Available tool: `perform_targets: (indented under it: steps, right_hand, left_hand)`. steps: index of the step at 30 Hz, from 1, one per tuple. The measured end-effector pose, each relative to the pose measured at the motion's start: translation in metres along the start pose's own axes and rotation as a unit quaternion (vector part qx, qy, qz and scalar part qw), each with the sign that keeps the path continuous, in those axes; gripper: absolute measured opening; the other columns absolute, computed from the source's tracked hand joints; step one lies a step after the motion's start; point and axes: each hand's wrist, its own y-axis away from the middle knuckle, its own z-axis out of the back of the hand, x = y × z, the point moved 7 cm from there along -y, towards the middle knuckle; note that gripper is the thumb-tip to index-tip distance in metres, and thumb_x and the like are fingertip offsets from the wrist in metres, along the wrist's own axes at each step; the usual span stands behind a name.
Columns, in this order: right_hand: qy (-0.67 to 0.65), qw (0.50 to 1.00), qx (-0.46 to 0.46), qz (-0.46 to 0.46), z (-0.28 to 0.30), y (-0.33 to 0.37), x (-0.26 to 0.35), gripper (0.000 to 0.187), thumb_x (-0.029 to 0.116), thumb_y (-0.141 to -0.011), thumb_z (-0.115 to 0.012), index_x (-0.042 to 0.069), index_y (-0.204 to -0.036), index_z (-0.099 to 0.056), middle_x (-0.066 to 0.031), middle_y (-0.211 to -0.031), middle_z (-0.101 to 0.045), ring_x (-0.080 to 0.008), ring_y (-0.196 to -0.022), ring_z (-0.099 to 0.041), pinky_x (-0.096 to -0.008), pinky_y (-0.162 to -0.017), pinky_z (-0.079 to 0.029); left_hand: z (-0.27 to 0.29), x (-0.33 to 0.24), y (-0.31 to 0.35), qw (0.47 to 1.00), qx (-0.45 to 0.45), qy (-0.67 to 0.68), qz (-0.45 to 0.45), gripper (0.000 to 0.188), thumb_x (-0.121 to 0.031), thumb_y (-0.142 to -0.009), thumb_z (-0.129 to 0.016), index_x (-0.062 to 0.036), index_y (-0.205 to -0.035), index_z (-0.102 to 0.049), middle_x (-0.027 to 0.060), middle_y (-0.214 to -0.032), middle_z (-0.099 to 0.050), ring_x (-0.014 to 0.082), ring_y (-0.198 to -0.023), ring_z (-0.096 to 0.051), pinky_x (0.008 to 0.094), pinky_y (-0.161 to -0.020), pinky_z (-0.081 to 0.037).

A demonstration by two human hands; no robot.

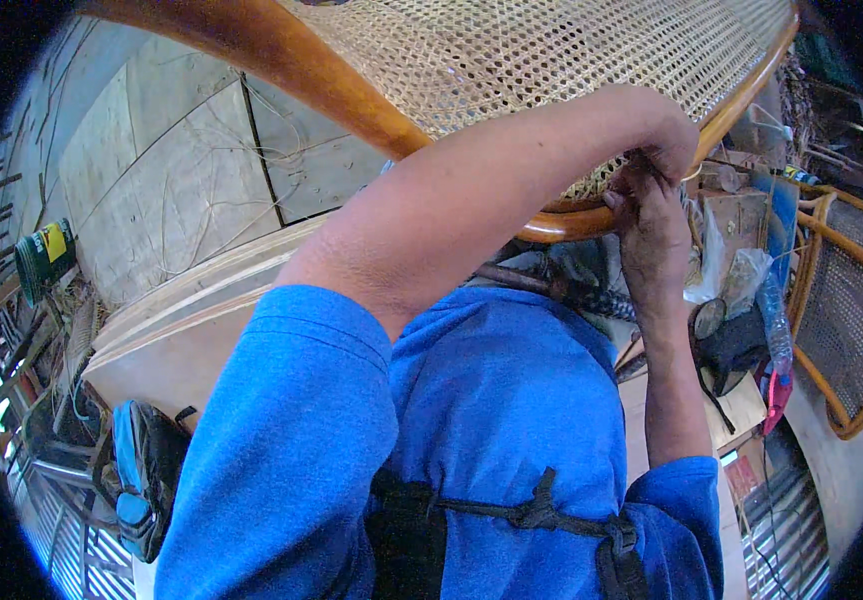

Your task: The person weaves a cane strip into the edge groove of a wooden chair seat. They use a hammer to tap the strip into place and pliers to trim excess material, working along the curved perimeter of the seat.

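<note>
A woven cane panel (541,55) in an orange-brown rattan frame (351,85) fills the upper part of the view. My left arm reaches across it, and my left hand (669,135) bends down over the frame's near right corner. Its fingers are curled and mostly hidden there. Just below, my right hand (654,240) comes up from underneath, fingers pinched together against the panel's edge by the curved rail. The two hands meet at this corner. A pale, thin strand shows beside them, but what the fingertips grip is too small to make out.
On the right stands another rattan piece (846,310) with dark woven cane, near a plastic bottle (775,325) and a black bag (731,350). Stacked plywood boards (181,330) lie left, with a blue-and-black backpack (141,480) below and a green can (44,262) beyond.
</note>
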Motion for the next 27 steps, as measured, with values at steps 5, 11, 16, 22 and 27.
perform_targets:
  steps: [5, 11, 16, 22, 27]
  right_hand:
    - [-0.032, 0.999, 0.006, 0.036, -0.005, 0.002, -0.01, 0.018, -0.003, -0.076, -0.057, 0.004, -0.094, -0.057, -0.0135, -0.094, -0.059, -0.0306, -0.089, -0.057, -0.0362, -0.077, -0.045]
    - [-0.026, 0.998, -0.005, 0.056, -0.004, 0.004, -0.009, 0.022, -0.005, -0.077, -0.056, 0.003, -0.098, -0.057, -0.0128, -0.092, -0.059, -0.027, -0.087, -0.058, -0.0334, -0.076, -0.046]
    - [-0.043, 0.998, -0.038, 0.029, 0.003, 0.004, -0.002, 0.023, -0.002, -0.077, -0.059, 0.004, -0.099, -0.058, -0.0124, -0.09, -0.059, -0.0276, -0.084, -0.059, -0.0338, -0.075, -0.047]
    - [-0.02, 0.996, -0.065, 0.061, -0.002, 0.007, -0.003, 0.019, 0.003, -0.076, -0.062, 0.006, -0.095, -0.059, -0.0131, -0.093, -0.06, -0.0301, -0.087, -0.058, -0.0366, -0.075, -0.047]
    - [0.019, 0.999, 0.002, 0.046, -0.002, 0.002, -0.002, 0.014, 0.005, -0.077, -0.058, 0.006, -0.091, -0.06, -0.0136, -0.099, -0.06, -0.0326, -0.095, -0.056, -0.0409, -0.079, -0.046]
  left_hand:
    - [0.002, -0.001, -0.003, 0.998, -0.001, -0.068, -0.014, 0.018, -0.017, -0.074, -0.059, -0.0026, -0.08, -0.067, 0.011, -0.07, -0.065, 0.0215, -0.058, -0.055, 0.0389, -0.057, -0.045]
    - [0.0, -0.002, 0.005, 0.998, 0.02, -0.051, 0.007, 0.019, -0.019, -0.073, -0.06, -0.0027, -0.081, -0.067, 0.0113, -0.072, -0.065, 0.0222, -0.06, -0.056, 0.0398, -0.059, -0.045]
    - [0.003, -0.007, 0.009, 0.999, 0.009, -0.052, 0.005, 0.02, -0.019, -0.073, -0.059, -0.0033, -0.082, -0.068, 0.0113, -0.074, -0.066, 0.0227, -0.062, -0.057, 0.0394, -0.06, -0.045]
    - [-0.002, -0.002, -0.006, 0.997, 0.015, -0.072, -0.012, 0.02, -0.019, -0.074, -0.057, -0.0038, -0.083, -0.068, 0.0123, -0.075, -0.066, 0.0239, -0.064, -0.058, 0.0391, -0.063, -0.046]
    - [-0.001, -0.002, -0.004, 0.995, 0.025, -0.086, -0.032, 0.021, -0.019, -0.074, -0.056, -0.0037, -0.083, -0.067, 0.0132, -0.077, -0.066, 0.0242, -0.064, -0.058, 0.0398, -0.062, -0.046]
